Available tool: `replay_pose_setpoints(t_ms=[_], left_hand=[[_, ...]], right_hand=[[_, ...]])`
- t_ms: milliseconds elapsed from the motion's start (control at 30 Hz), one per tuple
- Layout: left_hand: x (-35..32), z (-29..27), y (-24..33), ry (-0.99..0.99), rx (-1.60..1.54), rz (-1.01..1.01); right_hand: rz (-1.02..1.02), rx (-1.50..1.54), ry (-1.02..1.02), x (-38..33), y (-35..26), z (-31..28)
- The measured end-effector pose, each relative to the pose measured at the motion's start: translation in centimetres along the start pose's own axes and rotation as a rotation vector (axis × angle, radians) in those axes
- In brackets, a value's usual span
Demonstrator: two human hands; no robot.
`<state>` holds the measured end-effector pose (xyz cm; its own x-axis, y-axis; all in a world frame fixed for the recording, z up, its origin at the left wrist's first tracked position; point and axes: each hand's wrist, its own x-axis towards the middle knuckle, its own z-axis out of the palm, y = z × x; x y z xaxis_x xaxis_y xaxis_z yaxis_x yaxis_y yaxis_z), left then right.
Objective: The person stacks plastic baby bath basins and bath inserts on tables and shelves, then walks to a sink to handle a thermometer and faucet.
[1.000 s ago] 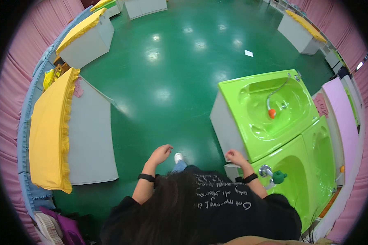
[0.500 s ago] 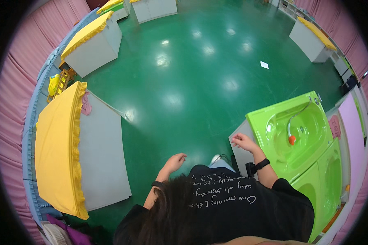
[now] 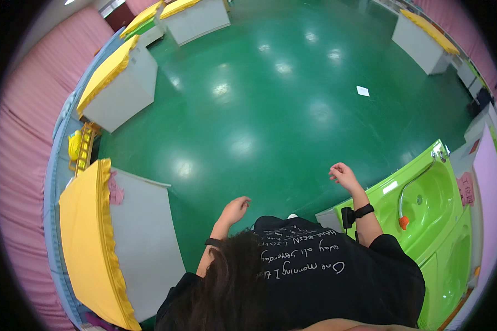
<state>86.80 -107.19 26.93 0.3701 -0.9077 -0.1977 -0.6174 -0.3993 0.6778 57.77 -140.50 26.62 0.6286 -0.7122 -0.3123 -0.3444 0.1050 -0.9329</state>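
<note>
My left hand hangs in the air over the green floor, fingers loosely curled, holding nothing. My right hand is raised just left of the bright green sink unit, fingers curled inward, also without anything in it. A black band sits on each wrist. The sink unit has a basin with a curved metal tap tipped in orange. My dark hair and black shirt with white lettering fill the lower middle of the view.
A grey table with a yellow fringed cloth stands close on my left. More yellow-topped grey tables stand farther off. A white scrap of paper lies on the floor. Pink curtains line the walls.
The view has swung left: the sink unit has slid from front centre to my right. My right hand has come off its edge, and both hands now hang free.
</note>
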Motion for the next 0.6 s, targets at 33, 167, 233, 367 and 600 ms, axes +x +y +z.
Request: replay_pose_setpoints(t_ms=[33,167,233,367,600], left_hand=[[2.2,-0.7,1.4,-0.02,-0.022,-0.012],[9.7,-0.6,1.2,-0.075,-0.097,0.05],[13.2,-0.4,0.5,-0.166,-0.048,0.051],[21.8,-1.1,0.9,-0.336,-0.031,0.114],[41.3,-1.4,7.4,-0.566,0.074,0.382]], right_hand=[[0.022,-0.01,0.021,0.8,0.2,-1.0],[0.131,-0.001,0.071,3.0,1.9,-3.9],[0.204,0.009,0.119,3.9,2.5,-5.3],[0.308,0.078,0.295,6.4,3.4,-7.9],[0.291,0.196,0.599,10.2,1.2,-12.8]])
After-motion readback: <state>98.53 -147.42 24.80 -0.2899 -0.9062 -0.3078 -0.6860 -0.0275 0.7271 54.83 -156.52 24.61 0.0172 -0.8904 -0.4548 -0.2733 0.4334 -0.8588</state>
